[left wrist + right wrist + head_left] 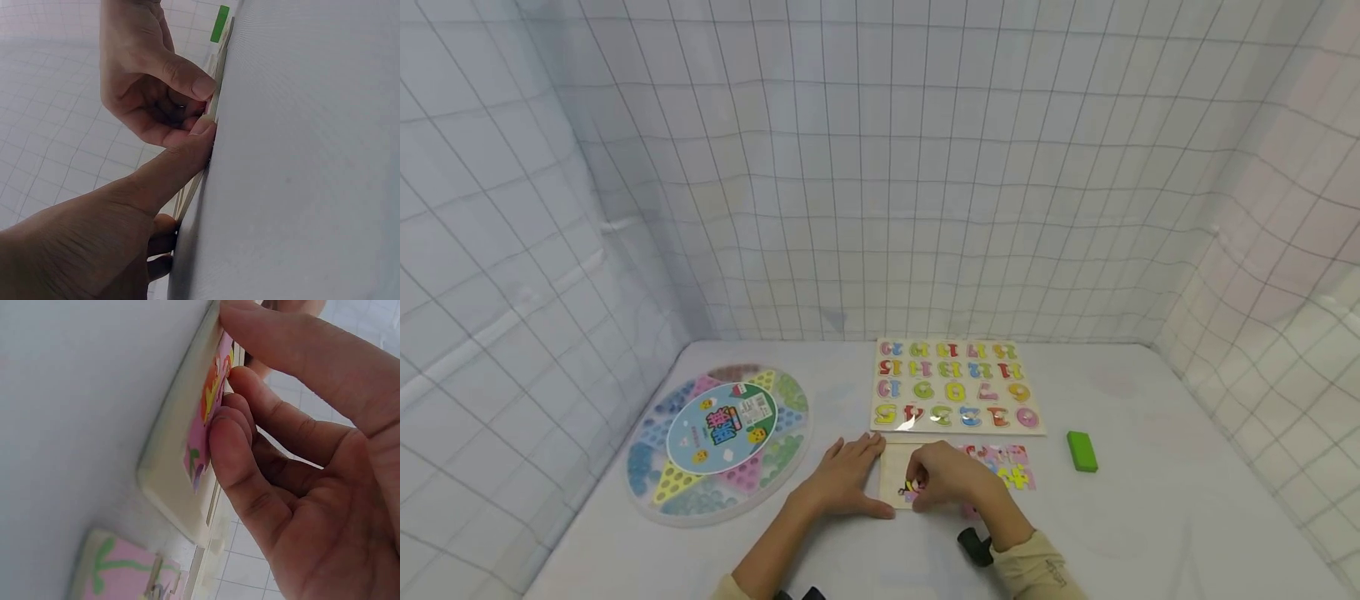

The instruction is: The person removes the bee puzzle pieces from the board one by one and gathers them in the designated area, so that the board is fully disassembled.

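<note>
A shallow wooden puzzle tray (892,467) lies on the white table. My left hand (844,479) rests along its left side, fingers spread toward the far corner. The left thumb (200,134) lies straight against the near edge. Over the tray my right hand (951,475) bends its fingers and pinches a pink jigsaw piece (199,440) at the tray's surface. That piece shows orange, yellow and green print; the hand partly hides it. More jigsaw pieces (1017,477), pink and yellow, lie right of the tray, partly behind the right wrist.
Behind the tray lies a wooden number board (955,392) with colored numerals. A round game board (722,433) in clear packaging is at left. A green block (1082,451) sits at right. White sheets with a grid pattern (925,183) enclose the table.
</note>
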`<state>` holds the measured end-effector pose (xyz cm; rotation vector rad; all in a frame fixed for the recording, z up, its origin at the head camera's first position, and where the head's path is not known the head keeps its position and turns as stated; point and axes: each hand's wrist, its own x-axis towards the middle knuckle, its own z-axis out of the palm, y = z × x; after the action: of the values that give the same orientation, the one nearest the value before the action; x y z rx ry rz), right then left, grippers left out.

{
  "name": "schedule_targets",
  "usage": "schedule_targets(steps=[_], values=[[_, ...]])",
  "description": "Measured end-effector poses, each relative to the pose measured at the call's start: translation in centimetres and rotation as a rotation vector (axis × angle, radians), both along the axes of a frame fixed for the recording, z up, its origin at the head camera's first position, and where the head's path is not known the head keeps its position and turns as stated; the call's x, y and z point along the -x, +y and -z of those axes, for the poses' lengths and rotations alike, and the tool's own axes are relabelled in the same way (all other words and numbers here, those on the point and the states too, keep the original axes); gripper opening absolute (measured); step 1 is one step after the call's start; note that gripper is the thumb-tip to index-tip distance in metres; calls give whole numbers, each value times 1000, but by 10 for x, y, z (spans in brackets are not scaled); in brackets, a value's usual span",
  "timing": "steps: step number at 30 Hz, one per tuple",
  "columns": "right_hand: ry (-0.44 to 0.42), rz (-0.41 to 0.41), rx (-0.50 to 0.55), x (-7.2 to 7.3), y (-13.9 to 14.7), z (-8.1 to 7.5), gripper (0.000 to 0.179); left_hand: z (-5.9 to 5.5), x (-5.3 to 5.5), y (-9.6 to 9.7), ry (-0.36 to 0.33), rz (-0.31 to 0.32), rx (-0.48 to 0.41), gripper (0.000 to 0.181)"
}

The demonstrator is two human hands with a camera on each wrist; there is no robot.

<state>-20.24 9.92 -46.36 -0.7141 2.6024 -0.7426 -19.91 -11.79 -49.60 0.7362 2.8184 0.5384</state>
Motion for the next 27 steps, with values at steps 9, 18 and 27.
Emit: schedule_targets(steps=[9,18,27], values=[[-11,5,-24,-2,-3,-2,27,-3,0,0,-16,0,10,110],[6,-25,22,1,0,0,29,-4,-1,-1,-23,-7,-3,110],[-26,-45,70,5,5,3,30,-4,0,0,-15,-11,14,110]])
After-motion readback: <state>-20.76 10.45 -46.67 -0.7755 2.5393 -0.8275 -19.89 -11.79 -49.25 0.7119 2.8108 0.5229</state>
